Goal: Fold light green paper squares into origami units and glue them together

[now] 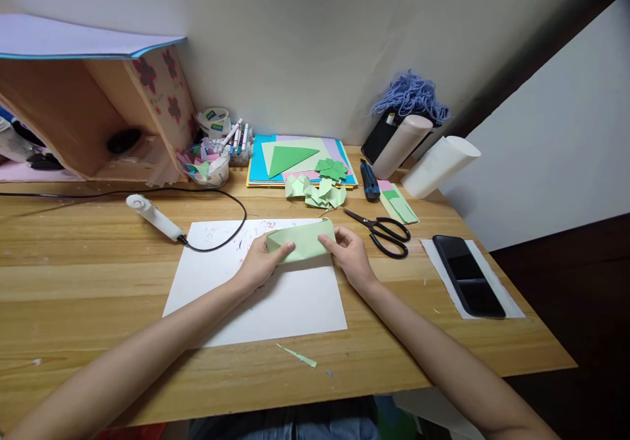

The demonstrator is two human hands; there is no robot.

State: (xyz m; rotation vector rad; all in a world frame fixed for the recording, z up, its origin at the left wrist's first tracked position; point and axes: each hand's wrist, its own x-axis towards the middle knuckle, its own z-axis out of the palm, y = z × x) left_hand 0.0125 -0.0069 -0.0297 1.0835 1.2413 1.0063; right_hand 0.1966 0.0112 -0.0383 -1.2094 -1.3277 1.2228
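Note:
A folded piece of light green paper [306, 242] is held between my two hands, above a large white sheet [295, 302] lying on the wooden table. My left hand [263, 261] grips its left end, thumb on the near face and fingers behind. At the right end, my right hand [350, 251] pinches it between thumb and fingers. Scissors with black handles [386, 230] lie just right of my right hand. Beyond the paper sit several crumpled-looking pale green folded pieces [317, 193] and a green paper clover [331, 169].
A white glue gun [155, 218] with a black cord lies left of the sheet. A blue-black utility knife [369, 181] and paper strips [398, 202] are at the back right. A phone [467, 276] rests near the right edge. A cardboard box [170, 109] stands back left.

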